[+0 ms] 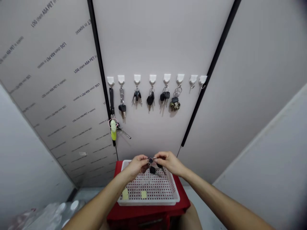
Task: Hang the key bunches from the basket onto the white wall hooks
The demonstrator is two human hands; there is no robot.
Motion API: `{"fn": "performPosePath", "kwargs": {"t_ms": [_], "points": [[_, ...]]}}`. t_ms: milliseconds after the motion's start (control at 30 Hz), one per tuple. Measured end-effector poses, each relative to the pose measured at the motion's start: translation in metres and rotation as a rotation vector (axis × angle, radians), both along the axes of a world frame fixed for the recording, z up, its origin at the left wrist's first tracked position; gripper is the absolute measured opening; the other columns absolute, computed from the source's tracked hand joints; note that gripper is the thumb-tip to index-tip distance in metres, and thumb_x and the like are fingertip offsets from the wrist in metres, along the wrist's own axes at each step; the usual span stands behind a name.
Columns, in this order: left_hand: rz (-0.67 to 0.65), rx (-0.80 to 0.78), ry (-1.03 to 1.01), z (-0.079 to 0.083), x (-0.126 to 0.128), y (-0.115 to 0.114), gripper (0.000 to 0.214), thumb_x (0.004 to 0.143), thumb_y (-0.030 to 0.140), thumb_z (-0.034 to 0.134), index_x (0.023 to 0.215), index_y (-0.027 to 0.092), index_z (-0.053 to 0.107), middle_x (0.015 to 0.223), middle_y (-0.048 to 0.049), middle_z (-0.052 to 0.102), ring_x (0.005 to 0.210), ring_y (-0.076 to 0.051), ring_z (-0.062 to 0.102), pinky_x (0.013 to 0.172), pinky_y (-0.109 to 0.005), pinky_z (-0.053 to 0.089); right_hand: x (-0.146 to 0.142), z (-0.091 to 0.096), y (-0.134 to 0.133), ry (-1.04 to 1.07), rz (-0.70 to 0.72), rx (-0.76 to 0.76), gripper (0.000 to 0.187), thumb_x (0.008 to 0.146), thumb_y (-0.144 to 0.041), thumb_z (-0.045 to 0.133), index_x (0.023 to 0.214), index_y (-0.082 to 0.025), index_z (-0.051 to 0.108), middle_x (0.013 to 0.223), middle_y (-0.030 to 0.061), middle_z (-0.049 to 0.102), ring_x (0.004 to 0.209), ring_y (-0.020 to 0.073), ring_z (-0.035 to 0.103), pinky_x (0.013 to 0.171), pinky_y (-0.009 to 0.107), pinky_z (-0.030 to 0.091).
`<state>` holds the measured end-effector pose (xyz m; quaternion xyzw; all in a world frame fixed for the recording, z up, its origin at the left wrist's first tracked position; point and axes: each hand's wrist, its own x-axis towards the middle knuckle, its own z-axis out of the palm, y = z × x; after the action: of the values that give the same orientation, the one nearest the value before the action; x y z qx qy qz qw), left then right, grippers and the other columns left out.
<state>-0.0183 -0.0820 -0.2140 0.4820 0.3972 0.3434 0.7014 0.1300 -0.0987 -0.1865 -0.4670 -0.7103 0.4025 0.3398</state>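
Note:
Both my hands meet over a white perforated tray [172,191]. My left hand [136,165] and my right hand [168,161] pinch a bunch of keys [151,164] with black heads between them, held just above the tray. On the wall ahead runs a row of white hooks [153,79]. Several hooks carry key bunches [150,98]; the two at the right end [198,80] are bare. The leftmost hook holds a black strap with a yellow-green fob [113,130].
The tray rests on a red stool or box [148,213] and holds two small yellow squares [143,194]. Black vertical strips [100,70] divide the wall panels. A panel covered in printed film stands at left; crumpled plastic [48,217] lies at bottom left.

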Motion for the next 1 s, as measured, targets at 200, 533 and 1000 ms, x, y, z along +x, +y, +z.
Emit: {"fn": "performPosePath", "kwargs": {"t_ms": [200, 533, 1000], "points": [[0.068, 0.124, 0.011, 0.03, 0.017, 0.001, 0.014, 0.059, 0.024, 0.049, 0.066, 0.014, 0.044, 0.054, 0.0045, 0.047, 0.048, -0.005, 0.042, 0.046, -0.017, 0.03, 0.013, 0.036, 0.004, -0.005, -0.109, 0.138, 0.015, 0.061, -0.028, 0.049, 0.058, -0.014, 0.054, 0.057, -0.0012, 0.049, 0.054, 0.0072, 0.043, 0.052, 0.019, 0.035], [0.006, 0.766, 0.144, 0.143, 0.085, 0.011, 0.032, 0.065, 0.012, 0.039, 0.096, 0.019, 0.041, 0.097, -0.0036, 0.05, 0.08, -0.011, 0.047, 0.066, -0.023, 0.036, 0.052, 0.145, 0.029, 0.54, -0.468, 0.274, 0.019, 0.055, -0.03, 0.055, 0.061, -0.014, 0.05, 0.038, -0.0074, 0.041, 0.034, 0.0033, 0.036, 0.036, 0.017, 0.032], [0.065, 1.059, 0.516, 0.201, 0.13, 0.01, 0.045, 0.065, 0.014, 0.035, 0.11, 0.012, 0.034, 0.109, -0.011, 0.043, 0.095, -0.02, 0.042, 0.082, -0.03, 0.029, 0.095, 0.201, 0.078, 0.467, -0.798, 0.518, 0.011, 0.058, -0.02, 0.052, 0.052, -0.014, 0.046, 0.037, -0.0063, 0.041, 0.031, 0.0046, 0.04, 0.029, 0.016, 0.036]]}}
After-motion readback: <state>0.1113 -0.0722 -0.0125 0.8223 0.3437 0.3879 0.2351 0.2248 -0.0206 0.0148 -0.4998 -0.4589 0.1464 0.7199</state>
